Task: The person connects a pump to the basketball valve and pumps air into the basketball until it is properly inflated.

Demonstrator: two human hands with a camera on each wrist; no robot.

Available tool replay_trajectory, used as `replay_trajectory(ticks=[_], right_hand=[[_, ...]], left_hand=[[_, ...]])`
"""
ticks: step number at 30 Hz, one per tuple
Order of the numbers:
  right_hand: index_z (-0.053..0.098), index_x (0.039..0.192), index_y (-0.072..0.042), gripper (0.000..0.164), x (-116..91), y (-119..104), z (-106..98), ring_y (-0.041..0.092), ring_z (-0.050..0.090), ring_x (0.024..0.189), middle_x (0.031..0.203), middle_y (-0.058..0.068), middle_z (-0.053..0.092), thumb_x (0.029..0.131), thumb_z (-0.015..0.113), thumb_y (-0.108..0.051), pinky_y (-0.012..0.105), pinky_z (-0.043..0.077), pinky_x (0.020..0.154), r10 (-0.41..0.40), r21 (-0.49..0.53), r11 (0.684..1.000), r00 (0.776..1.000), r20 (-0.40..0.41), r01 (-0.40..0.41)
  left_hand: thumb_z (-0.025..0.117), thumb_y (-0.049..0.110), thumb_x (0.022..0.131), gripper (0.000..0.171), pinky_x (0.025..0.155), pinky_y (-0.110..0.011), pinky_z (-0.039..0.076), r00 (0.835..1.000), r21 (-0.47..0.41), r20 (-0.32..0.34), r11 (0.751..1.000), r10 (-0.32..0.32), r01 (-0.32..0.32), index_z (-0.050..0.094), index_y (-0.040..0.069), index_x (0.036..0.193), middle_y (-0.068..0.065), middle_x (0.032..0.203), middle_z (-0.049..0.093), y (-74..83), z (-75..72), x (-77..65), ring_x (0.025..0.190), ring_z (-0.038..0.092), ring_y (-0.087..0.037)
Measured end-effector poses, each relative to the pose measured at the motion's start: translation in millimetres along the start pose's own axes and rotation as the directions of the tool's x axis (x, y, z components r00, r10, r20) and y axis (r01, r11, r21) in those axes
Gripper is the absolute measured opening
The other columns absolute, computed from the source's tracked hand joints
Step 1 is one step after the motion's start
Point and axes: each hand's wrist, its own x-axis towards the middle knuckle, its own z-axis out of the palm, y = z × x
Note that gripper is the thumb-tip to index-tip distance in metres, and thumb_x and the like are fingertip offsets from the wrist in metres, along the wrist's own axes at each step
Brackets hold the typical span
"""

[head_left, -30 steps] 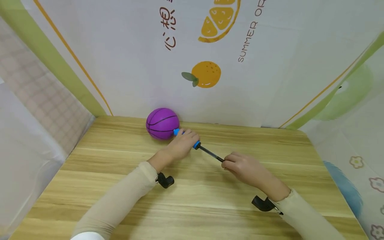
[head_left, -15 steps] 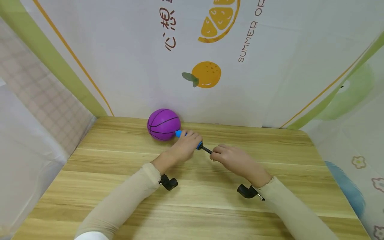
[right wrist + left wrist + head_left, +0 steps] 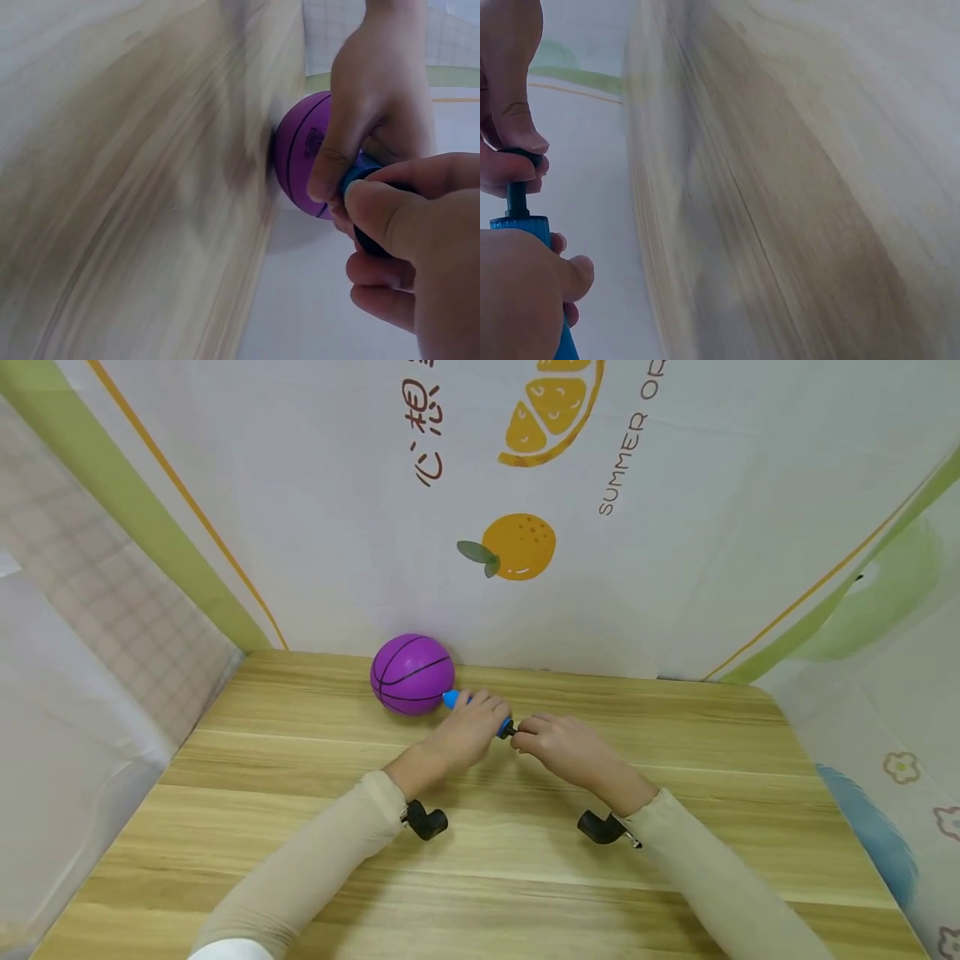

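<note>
A purple ball (image 3: 412, 674) with black basketball lines rests at the back of the table. Against its right side lies the blue tip of a hand pump (image 3: 451, 698); whether a needle enters the ball is hidden. My left hand (image 3: 467, 732) grips the pump's blue barrel. At the other end, my right hand (image 3: 564, 747) pinches the black handle, and only a short piece of rod shows between the two hands. In the left wrist view the black rod (image 3: 516, 201) stands out of the blue barrel, with thumb and fingers around the handle. The right wrist view has the ball behind both hands.
Everything is on a wood-grain table (image 3: 480, 893). A white printed cloth (image 3: 337, 527) with orange drawings hangs right behind the ball. Black wrist-mounted devices (image 3: 427, 821) sit below both wrists.
My right hand has moved left and up toward the left hand, pushing the rod into the barrel. The ball and my left hand have shifted slightly right.
</note>
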Motion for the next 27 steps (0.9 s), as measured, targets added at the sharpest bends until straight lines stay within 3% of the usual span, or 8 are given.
replay_trajectory(ticks=[7, 12, 16, 23, 27], right_hand=[[0.071, 0.092, -0.008, 0.012, -4, 2, 2, 0.012, 0.061, 0.078, 0.089, 0.002, 0.066, 0.086, 0.077, 0.001, 0.018, 0.050, 0.062, -0.029, -0.028, 0.999, 0.999, -0.033, 0.028], [0.072, 0.092, -0.007, 0.015, -7, 5, -1, 0.014, 0.064, 0.082, 0.092, 0.004, 0.067, 0.084, 0.078, 0.005, 0.019, 0.052, 0.063, -0.034, -0.041, 0.999, 0.998, -0.057, 0.031], [0.073, 0.092, -0.006, 0.015, -11, 7, -1, 0.016, 0.066, 0.085, 0.095, 0.005, 0.068, 0.083, 0.080, 0.003, 0.021, 0.056, 0.067, -0.015, -0.040, 0.999, 0.999, -0.031, 0.014], [0.075, 0.094, -0.006, 0.015, -20, 15, 2, 0.020, 0.068, 0.092, 0.100, 0.008, 0.070, 0.083, 0.080, 0.003, 0.027, 0.059, 0.076, 0.028, -0.043, 0.999, 0.999, 0.028, -0.027], [0.074, 0.093, -0.006, 0.015, -22, 20, 6, 0.021, 0.069, 0.093, 0.101, 0.009, 0.070, 0.084, 0.078, 0.004, 0.029, 0.059, 0.077, 0.050, -0.012, 0.999, 0.998, 0.038, -0.050]], left_hand=[[0.062, 0.014, 0.101, 0.015, 0.106, -0.048, 0.036, 1.000, 0.025, -0.018, 0.999, 0.024, -0.023, 0.057, 0.012, 0.115, -0.003, 0.122, 0.060, -1.8, 1.4, -2.5, 0.121, 0.051, -0.026], [0.066, 0.023, 0.100, 0.029, 0.112, -0.048, 0.033, 0.999, -0.030, 0.000, 0.999, 0.033, -0.033, 0.055, 0.013, 0.126, -0.004, 0.129, 0.057, -3.3, -1.0, -3.2, 0.128, 0.047, -0.026], [0.068, 0.027, 0.098, 0.044, 0.113, -0.049, 0.032, 0.999, -0.048, 0.000, 0.998, 0.042, -0.042, 0.053, 0.011, 0.136, -0.006, 0.136, 0.055, -7.4, -6.8, -4.2, 0.132, 0.046, -0.028], [0.069, 0.039, 0.097, 0.054, 0.115, -0.053, 0.028, 0.996, 0.001, -0.085, 1.000, 0.032, -0.032, 0.054, 0.009, 0.138, -0.009, 0.140, 0.054, -24.0, -28.5, -7.9, 0.135, 0.043, -0.030], [0.067, 0.048, 0.096, 0.060, 0.118, -0.058, 0.020, 0.990, 0.042, -0.141, 0.999, -0.018, 0.024, 0.054, 0.010, 0.140, -0.008, 0.142, 0.053, -39.6, -41.2, -13.0, 0.139, 0.040, -0.029]])
